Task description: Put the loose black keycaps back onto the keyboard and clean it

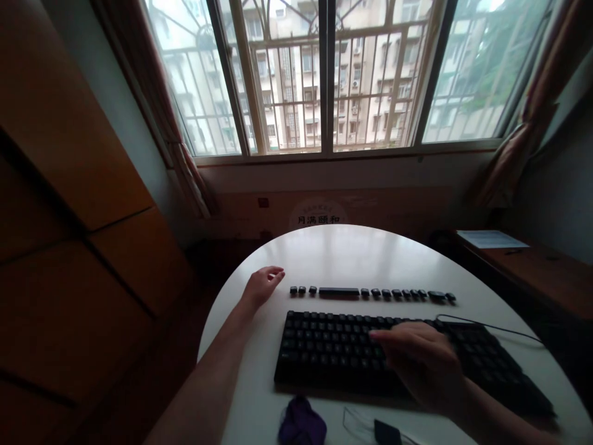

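A black keyboard [333, 346] lies on the white round table. Behind it, a row of loose black keycaps [386, 293] runs from left to right, with a long spacebar keycap [339, 292] among them. My left hand [263, 287] rests at the left end of this row, fingers loosely curved and a gap between thumb and forefinger; nothing shows in it. Over the right-middle part of the keyboard is my right hand [424, 357], slightly blurred, its fingers drawn together and pointing left. Whatever its fingertips hold, if anything, is hidden. The keys beneath that hand are covered.
Near the front edge lie a purple cloth-like bundle [302, 421] and a wire tool with a dark handle [387, 432]. A cable [491, 326] trails off right. Beyond the white table [343, 253] are a barred window, an orange cabinet [60, 272] and a side desk with paper [491, 239].
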`<act>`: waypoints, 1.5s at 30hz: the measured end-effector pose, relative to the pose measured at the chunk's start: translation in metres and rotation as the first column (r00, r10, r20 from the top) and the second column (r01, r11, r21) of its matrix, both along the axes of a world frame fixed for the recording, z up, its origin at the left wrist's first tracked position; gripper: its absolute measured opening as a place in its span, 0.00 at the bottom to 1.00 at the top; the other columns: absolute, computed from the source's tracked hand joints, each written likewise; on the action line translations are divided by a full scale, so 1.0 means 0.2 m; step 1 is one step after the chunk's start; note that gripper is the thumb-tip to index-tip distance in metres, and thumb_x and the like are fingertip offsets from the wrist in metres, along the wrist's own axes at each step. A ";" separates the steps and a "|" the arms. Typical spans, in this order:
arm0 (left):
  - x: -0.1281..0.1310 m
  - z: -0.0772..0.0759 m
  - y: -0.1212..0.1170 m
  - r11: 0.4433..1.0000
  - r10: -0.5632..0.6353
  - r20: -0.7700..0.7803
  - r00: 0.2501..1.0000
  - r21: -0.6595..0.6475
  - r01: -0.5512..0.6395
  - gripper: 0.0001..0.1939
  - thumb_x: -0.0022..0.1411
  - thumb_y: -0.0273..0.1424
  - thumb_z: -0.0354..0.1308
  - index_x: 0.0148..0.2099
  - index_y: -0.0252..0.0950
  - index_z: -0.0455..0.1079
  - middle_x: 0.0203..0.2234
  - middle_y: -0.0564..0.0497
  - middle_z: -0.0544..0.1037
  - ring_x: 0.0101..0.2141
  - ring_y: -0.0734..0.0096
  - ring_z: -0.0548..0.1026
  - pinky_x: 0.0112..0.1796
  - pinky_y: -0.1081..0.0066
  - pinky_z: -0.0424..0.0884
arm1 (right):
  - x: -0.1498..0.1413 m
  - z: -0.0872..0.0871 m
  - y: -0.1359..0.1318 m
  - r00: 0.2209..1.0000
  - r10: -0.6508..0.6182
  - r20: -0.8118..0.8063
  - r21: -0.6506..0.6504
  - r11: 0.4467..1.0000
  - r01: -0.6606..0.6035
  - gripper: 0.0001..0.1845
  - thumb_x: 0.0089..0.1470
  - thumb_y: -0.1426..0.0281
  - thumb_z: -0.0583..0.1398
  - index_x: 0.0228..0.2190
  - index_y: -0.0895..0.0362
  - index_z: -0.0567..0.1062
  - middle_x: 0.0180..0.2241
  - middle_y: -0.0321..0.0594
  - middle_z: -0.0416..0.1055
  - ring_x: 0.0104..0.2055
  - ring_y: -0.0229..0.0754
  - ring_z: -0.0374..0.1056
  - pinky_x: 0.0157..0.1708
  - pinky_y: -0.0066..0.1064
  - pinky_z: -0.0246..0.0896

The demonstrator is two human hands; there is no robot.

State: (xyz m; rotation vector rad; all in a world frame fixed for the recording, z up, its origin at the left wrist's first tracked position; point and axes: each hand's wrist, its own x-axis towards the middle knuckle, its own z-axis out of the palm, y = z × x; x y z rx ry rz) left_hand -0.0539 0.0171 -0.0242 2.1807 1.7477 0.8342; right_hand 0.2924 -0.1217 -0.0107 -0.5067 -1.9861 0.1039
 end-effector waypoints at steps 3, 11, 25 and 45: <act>-0.04 -0.08 -0.01 0.998 -0.018 -0.002 1.000 -0.053 0.017 0.20 0.63 0.43 0.55 0.47 0.35 0.78 0.38 0.44 0.82 0.36 0.60 0.79 0.39 0.65 0.74 | 0.03 -0.02 -0.01 1.000 0.026 0.004 -0.033 0.999 -0.026 0.19 0.59 0.78 0.54 0.49 0.51 0.72 0.20 0.32 0.67 0.21 0.34 0.64 0.22 0.27 0.56; 0.01 -0.13 0.03 0.978 -0.166 0.018 0.986 -0.122 0.167 0.16 0.58 0.35 0.64 0.49 0.37 0.78 0.40 0.47 0.81 0.36 0.66 0.77 0.41 0.68 0.73 | 0.05 0.00 0.03 0.998 0.058 -0.010 -0.078 0.995 -0.058 0.17 0.59 0.81 0.54 0.47 0.56 0.72 0.20 0.31 0.64 0.20 0.32 0.60 0.21 0.26 0.52; 0.07 -0.20 0.03 0.997 -0.072 0.120 0.990 0.041 0.067 0.08 0.56 0.34 0.64 0.37 0.37 0.80 0.34 0.48 0.79 0.33 0.66 0.75 0.40 0.66 0.73 | 0.09 -0.05 0.09 0.996 -0.057 -0.064 -0.075 0.996 0.052 0.11 0.60 0.77 0.57 0.42 0.54 0.76 0.29 0.33 0.76 0.25 0.29 0.71 0.26 0.20 0.64; 0.15 -0.21 -1.00 0.968 -0.003 0.191 0.982 0.247 -0.045 0.07 0.66 0.30 0.58 0.45 0.37 0.75 0.37 0.49 0.78 0.30 0.72 0.75 0.31 0.73 0.74 | 0.10 -0.14 0.15 0.999 -0.025 -0.035 -0.166 0.986 0.019 0.12 0.59 0.75 0.57 0.42 0.57 0.79 0.32 0.38 0.78 0.28 0.32 0.73 0.29 0.22 0.66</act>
